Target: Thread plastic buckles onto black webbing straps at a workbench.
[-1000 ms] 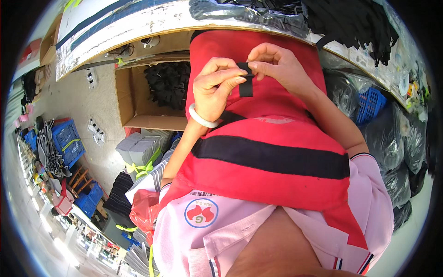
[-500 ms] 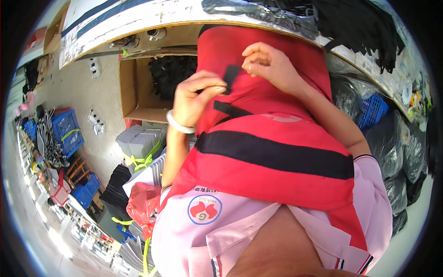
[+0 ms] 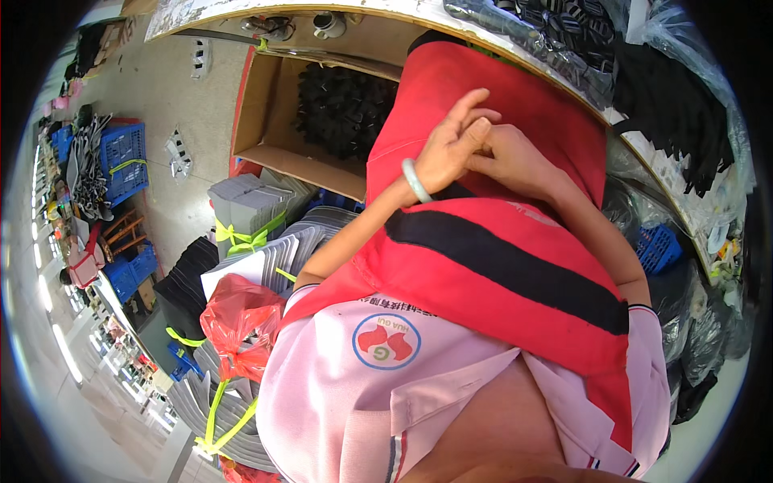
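Note:
My two hands meet above my lap, over the red apron point(image 3: 439, 80). My left hand point(image 3: 448, 153), with a pale bangle point(image 3: 415, 180) at its wrist, has one finger stretched up and its thumb against the right hand. My right hand point(image 3: 519, 161) is closed, its fingertips tucked in beside the left thumb. Whatever is pinched between them is hidden. A piece of black material point(image 3: 457, 191) shows just below the hands, above the apron's broad black band point(image 3: 507, 266).
An open cardboard box point(image 3: 274, 157) of black pieces stands at the left, near tied grey stacks point(image 3: 250, 201) and a red plastic bag point(image 3: 241, 318). Black strips point(image 3: 676, 113) hang over the worktable edge point(image 3: 193, 18) at the right, above a blue basket point(image 3: 658, 248) and dark bags.
My hands have come together from apart. The short black strip that was in my left fingers is out of sight now. The whole view has shifted and tilted.

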Demonstrator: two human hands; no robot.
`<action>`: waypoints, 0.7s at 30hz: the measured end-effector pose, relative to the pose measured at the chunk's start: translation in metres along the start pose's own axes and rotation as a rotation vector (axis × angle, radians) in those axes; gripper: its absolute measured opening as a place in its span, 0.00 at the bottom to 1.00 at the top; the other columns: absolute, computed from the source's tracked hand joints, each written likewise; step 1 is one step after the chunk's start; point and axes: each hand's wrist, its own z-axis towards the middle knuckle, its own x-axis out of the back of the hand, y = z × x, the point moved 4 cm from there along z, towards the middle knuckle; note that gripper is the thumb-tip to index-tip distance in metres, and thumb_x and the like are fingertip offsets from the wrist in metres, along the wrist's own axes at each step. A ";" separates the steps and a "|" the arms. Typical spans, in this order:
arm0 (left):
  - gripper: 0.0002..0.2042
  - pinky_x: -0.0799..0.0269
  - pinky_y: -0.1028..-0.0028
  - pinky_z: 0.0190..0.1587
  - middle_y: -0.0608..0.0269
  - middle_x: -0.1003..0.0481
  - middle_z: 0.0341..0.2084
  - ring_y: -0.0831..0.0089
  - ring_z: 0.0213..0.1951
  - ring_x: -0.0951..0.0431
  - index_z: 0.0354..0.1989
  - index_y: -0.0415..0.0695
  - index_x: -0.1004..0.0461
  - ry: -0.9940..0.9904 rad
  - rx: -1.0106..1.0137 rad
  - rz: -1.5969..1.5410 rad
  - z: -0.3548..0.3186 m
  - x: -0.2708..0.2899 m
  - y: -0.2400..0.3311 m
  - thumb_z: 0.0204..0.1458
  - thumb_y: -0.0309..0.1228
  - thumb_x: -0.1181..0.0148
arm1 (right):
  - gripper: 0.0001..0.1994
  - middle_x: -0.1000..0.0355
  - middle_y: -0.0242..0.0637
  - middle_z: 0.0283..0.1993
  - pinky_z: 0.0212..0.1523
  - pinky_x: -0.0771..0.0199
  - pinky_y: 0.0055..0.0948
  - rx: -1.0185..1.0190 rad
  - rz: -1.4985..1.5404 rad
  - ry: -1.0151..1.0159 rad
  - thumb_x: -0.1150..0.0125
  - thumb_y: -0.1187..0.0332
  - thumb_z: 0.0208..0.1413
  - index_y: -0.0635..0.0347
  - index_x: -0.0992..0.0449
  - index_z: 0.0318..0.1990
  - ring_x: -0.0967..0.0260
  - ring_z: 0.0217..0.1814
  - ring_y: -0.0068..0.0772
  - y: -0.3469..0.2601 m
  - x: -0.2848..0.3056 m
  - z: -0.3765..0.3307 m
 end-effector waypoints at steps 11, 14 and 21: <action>0.22 0.34 0.82 0.16 0.57 0.23 0.27 0.72 0.22 0.21 0.44 0.34 0.28 -0.098 0.487 -0.148 0.008 0.025 -0.012 0.64 0.45 0.56 | 0.09 0.29 0.32 0.30 0.30 0.29 0.25 0.068 0.104 0.423 0.45 0.67 0.57 0.59 0.24 0.41 0.29 0.30 0.28 0.032 0.030 -0.031; 0.14 0.36 0.83 0.16 0.58 0.24 0.23 0.76 0.19 0.24 0.41 0.35 0.26 -0.110 0.480 -0.172 0.002 0.015 -0.020 0.60 0.36 0.46 | 0.12 0.28 0.40 0.36 0.38 0.28 0.32 0.223 -0.112 0.376 0.44 0.68 0.56 0.54 0.25 0.47 0.28 0.38 0.41 0.028 0.022 -0.036; 0.11 0.37 0.83 0.16 0.64 0.26 0.18 0.79 0.15 0.30 0.37 0.38 0.25 0.062 0.463 -0.148 0.007 0.019 -0.033 0.59 0.34 0.44 | 0.07 0.26 0.36 0.36 0.40 0.27 0.32 0.067 -0.481 0.937 0.39 0.72 0.53 0.54 0.21 0.39 0.27 0.39 0.38 0.053 0.092 -0.121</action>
